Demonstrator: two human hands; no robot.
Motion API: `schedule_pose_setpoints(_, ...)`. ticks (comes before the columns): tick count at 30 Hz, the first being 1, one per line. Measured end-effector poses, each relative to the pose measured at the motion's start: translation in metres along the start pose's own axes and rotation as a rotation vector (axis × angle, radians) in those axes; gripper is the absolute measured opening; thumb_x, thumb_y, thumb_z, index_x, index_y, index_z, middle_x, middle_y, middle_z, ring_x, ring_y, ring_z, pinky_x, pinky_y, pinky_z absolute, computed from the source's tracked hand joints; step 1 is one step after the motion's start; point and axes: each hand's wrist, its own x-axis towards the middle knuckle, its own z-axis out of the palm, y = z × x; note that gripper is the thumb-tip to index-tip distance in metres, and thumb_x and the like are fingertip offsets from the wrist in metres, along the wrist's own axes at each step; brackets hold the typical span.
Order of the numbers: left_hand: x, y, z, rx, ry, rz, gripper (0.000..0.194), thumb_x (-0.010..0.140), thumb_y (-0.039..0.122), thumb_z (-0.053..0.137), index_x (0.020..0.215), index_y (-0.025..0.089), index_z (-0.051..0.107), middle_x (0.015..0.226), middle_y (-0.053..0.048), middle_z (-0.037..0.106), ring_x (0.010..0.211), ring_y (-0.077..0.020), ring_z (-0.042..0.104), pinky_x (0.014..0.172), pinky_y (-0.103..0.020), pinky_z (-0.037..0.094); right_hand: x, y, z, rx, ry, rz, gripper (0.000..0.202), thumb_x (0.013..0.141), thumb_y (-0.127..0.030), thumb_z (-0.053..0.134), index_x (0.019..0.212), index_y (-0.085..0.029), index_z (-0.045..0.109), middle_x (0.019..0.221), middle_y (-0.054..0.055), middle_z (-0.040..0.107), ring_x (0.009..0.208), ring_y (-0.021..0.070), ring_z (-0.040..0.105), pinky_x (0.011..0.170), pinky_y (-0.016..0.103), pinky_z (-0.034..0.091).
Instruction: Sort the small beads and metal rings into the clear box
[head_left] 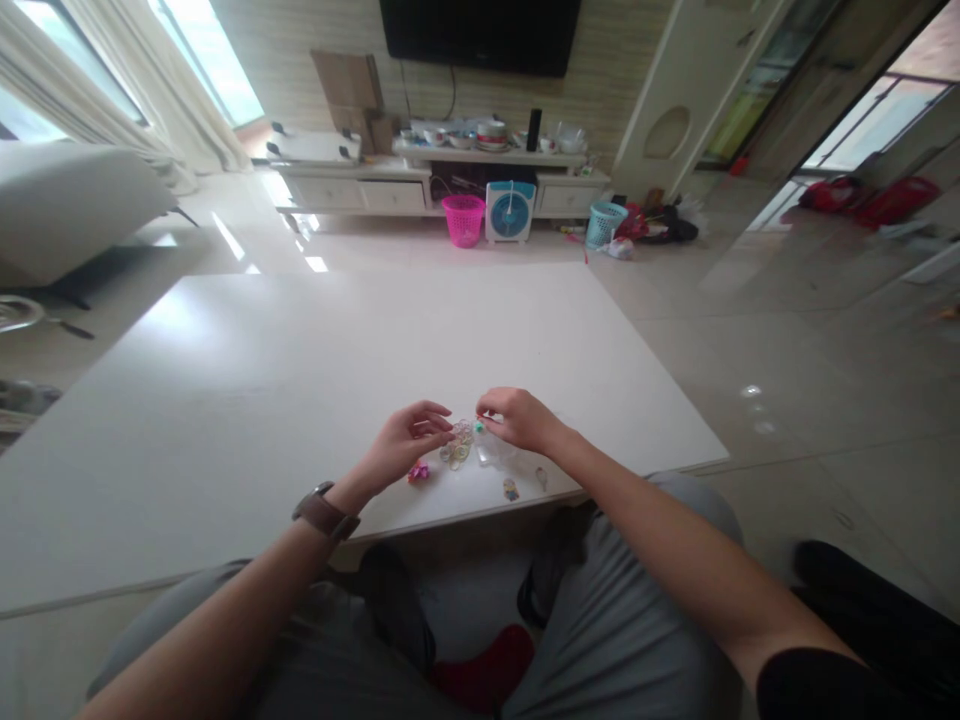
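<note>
My left hand (409,442) hovers at the left of a pile of thin pale rings (456,450), fingers apart and holding nothing that shows. To its right, my right hand (519,417) pinches a small orange-red piece (481,415), too small to name. A small green piece (478,427) shows just under those fingertips. Below the right hand is a clear plastic box or bag (486,450), partly covered. Small pink and purple pieces (418,471) lie below my left hand. Nearer the table's front edge are a small colourful tag (511,490) and a thin metal-looking loop (541,478).
Everything lies on a large white table (247,400), its front edge close to my knees. Beyond it stand a pink basket (463,222), a blue and white fan (510,212) and a light blue basket (604,226). A sofa (75,210) is at the far left.
</note>
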Motion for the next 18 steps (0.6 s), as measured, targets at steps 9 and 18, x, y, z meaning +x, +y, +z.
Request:
schedule_pose_setpoints(9, 0.0017, -0.0042, -0.0041, 0.077, 0.019, 0.005, 0.031, 0.072, 0.026, 0.072, 0.100, 0.016, 0.064, 0.083, -0.004, 0.070, 0.077, -0.0170, 0.067, 0.071, -0.031, 0.053, -0.0032, 0.0106, 0.0074, -0.181, -0.156, -0.008, 0.011, 0.086, -0.017, 0.064, 0.082, -0.018, 0.074, 0.087, 0.005, 0.069, 0.085, 0.0166, 0.059, 0.075, 0.026, 0.039)
schedule_pose_setpoints(18, -0.0006, 0.0013, -0.0013, 0.085, -0.014, 0.000, 0.028, 0.077, 0.030, 0.070, 0.101, 0.016, 0.064, 0.087, -0.005, 0.069, 0.074, -0.0162, 0.066, 0.066, -0.029, 0.051, 0.0034, 0.0055, 0.0034, -0.264, -0.241, 0.032, 0.015, 0.087, -0.018, 0.061, 0.083, -0.018, 0.075, 0.086, 0.006, 0.068, 0.090, 0.0187, 0.058, 0.076, 0.027, 0.039)
